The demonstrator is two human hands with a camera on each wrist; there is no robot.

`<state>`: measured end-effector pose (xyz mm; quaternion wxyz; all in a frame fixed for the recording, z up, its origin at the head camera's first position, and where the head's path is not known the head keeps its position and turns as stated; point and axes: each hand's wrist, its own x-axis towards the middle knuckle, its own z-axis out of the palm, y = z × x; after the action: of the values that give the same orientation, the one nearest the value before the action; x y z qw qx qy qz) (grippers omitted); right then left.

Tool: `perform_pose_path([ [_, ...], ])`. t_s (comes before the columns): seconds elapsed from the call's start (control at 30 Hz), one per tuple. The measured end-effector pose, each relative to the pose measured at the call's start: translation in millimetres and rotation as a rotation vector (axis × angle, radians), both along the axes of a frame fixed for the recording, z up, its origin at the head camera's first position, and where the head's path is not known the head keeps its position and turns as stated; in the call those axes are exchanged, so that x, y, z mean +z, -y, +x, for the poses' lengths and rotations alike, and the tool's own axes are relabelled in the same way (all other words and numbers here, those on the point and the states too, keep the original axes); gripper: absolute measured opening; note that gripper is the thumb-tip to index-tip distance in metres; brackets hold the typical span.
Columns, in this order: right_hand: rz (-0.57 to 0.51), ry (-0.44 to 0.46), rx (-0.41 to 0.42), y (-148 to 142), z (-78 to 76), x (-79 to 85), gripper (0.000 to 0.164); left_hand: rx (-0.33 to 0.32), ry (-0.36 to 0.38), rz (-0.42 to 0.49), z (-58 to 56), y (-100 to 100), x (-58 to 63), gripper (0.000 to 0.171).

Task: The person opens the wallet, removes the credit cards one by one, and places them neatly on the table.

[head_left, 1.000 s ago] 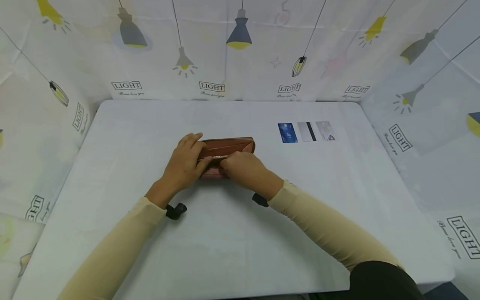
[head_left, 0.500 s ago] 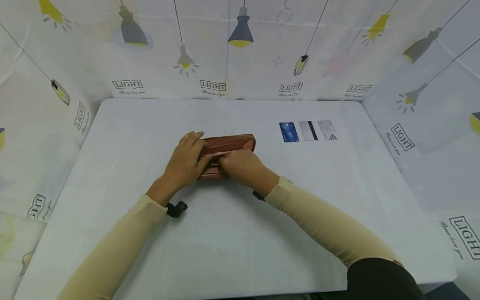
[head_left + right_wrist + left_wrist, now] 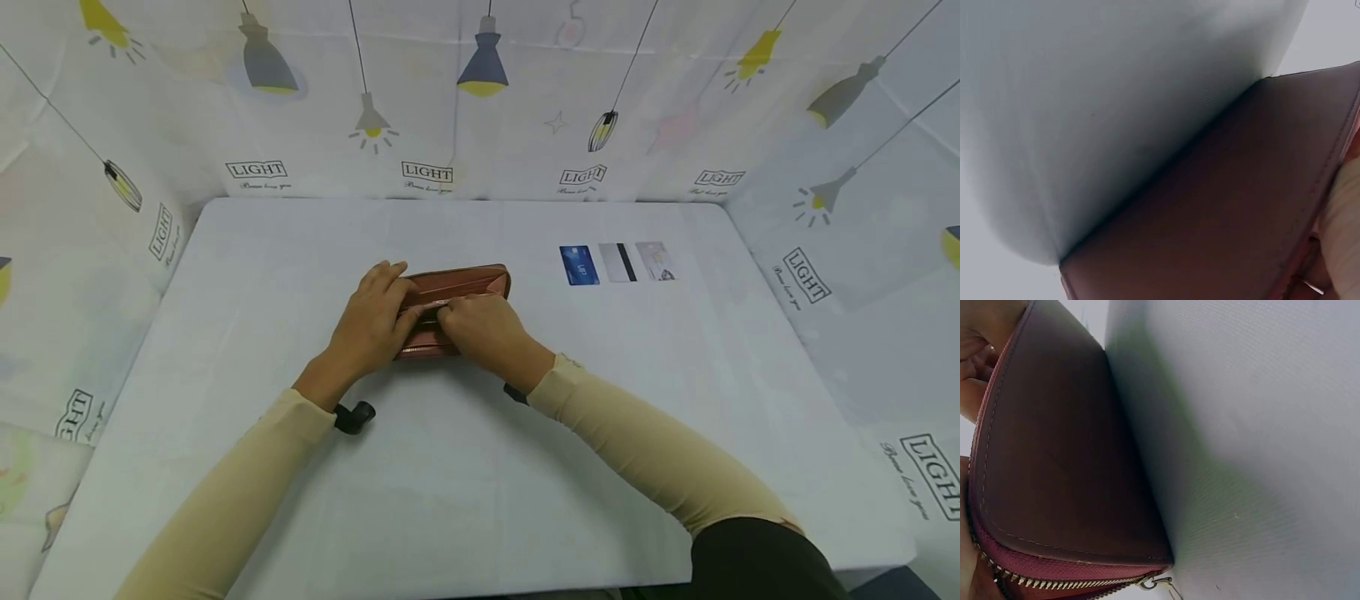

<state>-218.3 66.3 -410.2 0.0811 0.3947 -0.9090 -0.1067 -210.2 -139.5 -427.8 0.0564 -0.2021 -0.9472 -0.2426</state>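
A brown zip-around wallet (image 3: 428, 340) stands on its long edge on the table, its mouth spread upward. My left hand (image 3: 366, 323) grips the wallet's left end, the thumb inside against a middle divider with a pale zip line. My right hand (image 3: 489, 330) has its curled fingers at the right part of that divider; the fingertips are hidden inside. In the left wrist view the wallet's outer side (image 3: 1060, 444) shows, with metal zip teeth and a zip pull (image 3: 1159, 582) at its lower corner. The right wrist view shows the outer panel (image 3: 1210, 206) resting against the table.
Right of the wallet, a blue card (image 3: 579, 265), a card with a black stripe (image 3: 617, 262) and a pale card (image 3: 656, 261) lie in a row on the white table (image 3: 450, 500). A lamp-printed cloth (image 3: 517, 108) encloses the table's back and sides.
My right hand has shifted slightly up and left, and the wallet's right end has moved a little away from me. The inner divider tilts up more. My left hand stays nearly still.
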Motion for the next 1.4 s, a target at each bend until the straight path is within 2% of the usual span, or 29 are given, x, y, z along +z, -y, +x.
perform_pose_path([
  [0.13,-0.015,0.055,-0.004,-1.5,-0.1,4.6,0.008,0.009,0.009,-0.009,-0.6,0.5,-0.3,0.033],
  [0.3,0.025,0.148,-0.009,-4.5,-3.8,10.6,0.009,0.009,0.006,-0.010,-1.0,0.2,-0.8,0.034],
  [0.33,0.025,0.159,-0.006,-6.5,-9.3,2.3,0.009,0.009,0.004,-0.008,-1.0,0.0,-0.9,0.034],
  [0.4,0.026,0.170,-0.014,-8.0,-10.6,3.3,0.008,0.009,-0.001,-0.005,-0.9,-0.2,-1.3,0.034],
  [0.53,0.020,0.118,-0.010,-10.9,-12.3,-0.7,0.007,0.009,-0.010,0.001,-0.8,-1.0,-1.3,0.033],
  [0.57,0.024,0.097,-0.009,-10.0,-7.8,6.9,0.006,0.010,-0.010,0.000,-0.8,-1.1,-1.2,0.033],
  [0.77,0.016,-0.029,0.023,-9.5,-9.4,-1.0,0.008,0.013,-0.005,-0.008,-1.0,-1.9,-1.2,0.035],
  [0.87,-0.022,-0.037,0.019,-10.7,-9.2,0.2,0.007,0.011,-0.003,-0.008,-1.1,-2.3,-1.6,0.034],
  [1.13,-0.138,0.064,0.030,-22.3,-5.6,11.9,0.010,0.006,0.028,-0.008,-2.9,0.1,-0.3,0.037],
  [1.3,-0.265,0.098,0.070,-34.8,-4.1,27.2,0.013,-0.012,0.049,0.005,-2.3,2.9,2.2,0.041],
  [1.4,-0.397,0.200,0.057,-47.9,-6.0,36.6,0.022,-0.018,0.058,-0.001,-1.7,3.9,2.2,0.043],
])
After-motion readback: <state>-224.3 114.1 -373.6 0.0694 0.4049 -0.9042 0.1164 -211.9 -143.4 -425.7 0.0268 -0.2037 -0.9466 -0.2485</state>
